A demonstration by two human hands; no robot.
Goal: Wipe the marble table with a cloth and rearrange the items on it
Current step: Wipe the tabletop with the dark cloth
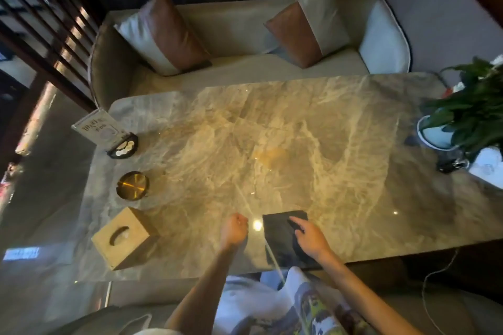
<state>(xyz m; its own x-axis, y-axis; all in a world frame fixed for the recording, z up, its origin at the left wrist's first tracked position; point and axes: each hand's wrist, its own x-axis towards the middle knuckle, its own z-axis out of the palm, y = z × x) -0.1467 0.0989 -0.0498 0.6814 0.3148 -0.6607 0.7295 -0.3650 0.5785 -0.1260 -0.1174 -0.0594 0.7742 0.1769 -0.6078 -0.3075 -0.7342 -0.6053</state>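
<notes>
A dark folded cloth (280,236) lies flat on the marble table (272,144) near its front edge. My right hand (310,236) rests on the cloth's right half, fingers stretched forward over it. My left hand (234,228) hovers just left of the cloth with its fingers curled in, holding nothing. Along the table's left side stand a wooden tissue box (123,238), a round brass ashtray (132,185) and a clear sign holder (103,130) on a dark base.
A potted green plant (468,117) in a white pot stands at the table's right end, with dark keys (450,164) beside it. A beige sofa (245,32) with two cushions runs behind the table. A thin cable (435,275) hangs at the front right.
</notes>
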